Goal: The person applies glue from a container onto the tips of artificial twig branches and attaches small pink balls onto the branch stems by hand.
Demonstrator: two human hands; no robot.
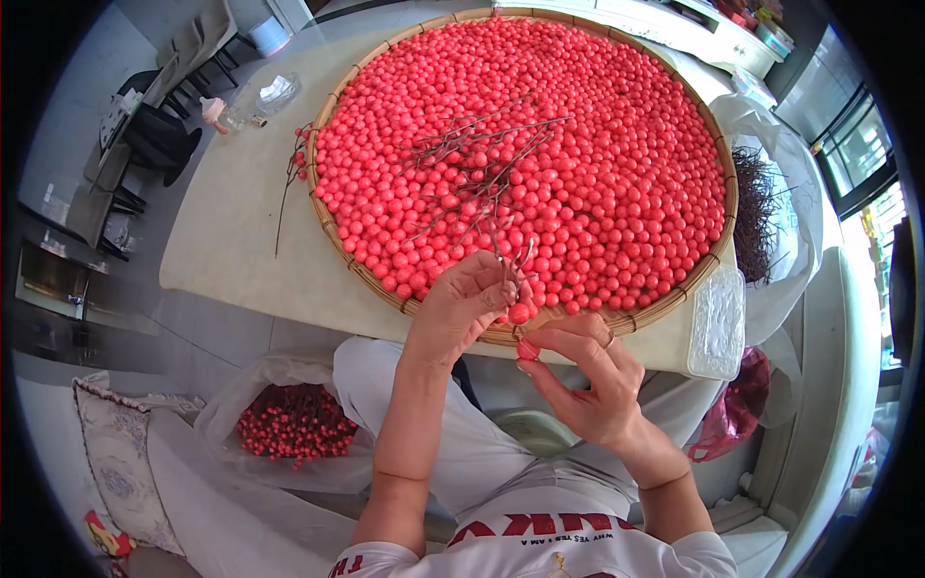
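Note:
A wide round woven bamboo tray [729, 197] is filled with red berry-like balls [617, 183]. Over its near rim, my left hand [467, 303] pinches a thin brown twig [521, 255] between thumb and fingers, with a red ball or two by the fingertips. My right hand [590, 374] is just below and to the right, its thumb and forefinger closed on a single red ball [527, 349]. Several bare brown twigs [487, 154] lie in a loose heap on the balls in the tray.
The tray rests on a pale table [231, 222] with a baby bottle [214, 114] at far left. A plastic bag of red-berried stems [294, 424] sits low on the left. Dark bare twigs [756, 212] fill a bag at right, near a clear plastic lid-like piece [718, 323].

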